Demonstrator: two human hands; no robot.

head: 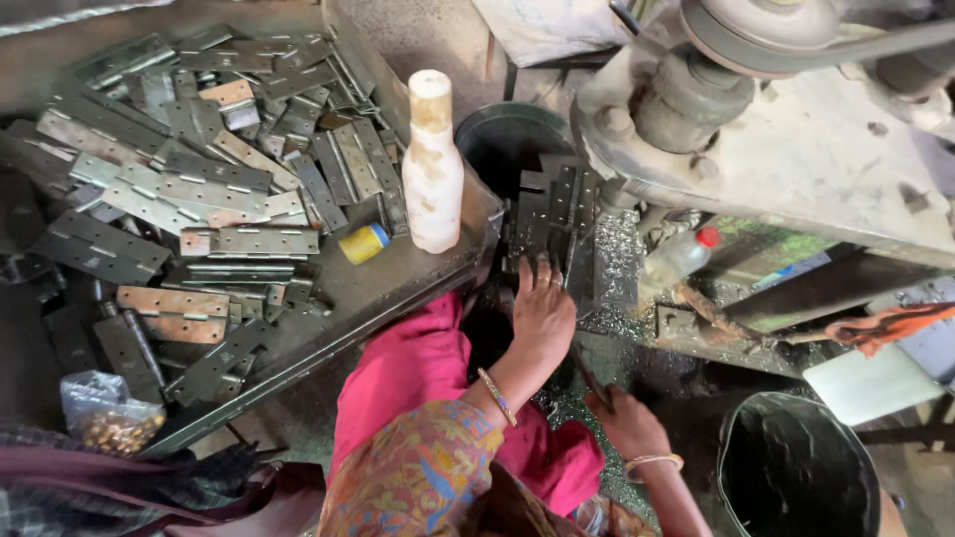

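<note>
Nearest, her right hand (627, 423) pinches a thin dark rod (589, 378); beyond it, the left hand (542, 313) presses spread fingers on stacked hinges (552, 214).

The left hand (542, 313) is reaching forward, fingertips pressing on a dark metal hinge plate (553, 214) at the machine bed (796, 149). The right hand (629, 423) is gripping a thin dark rod (589, 376) lower down. Beside them a tray (398, 288) is carrying a heap of hinges (189, 179), a white bottle (433, 164) standing at its edge. A black bucket (796, 467) is sitting near the right hand.
</note>
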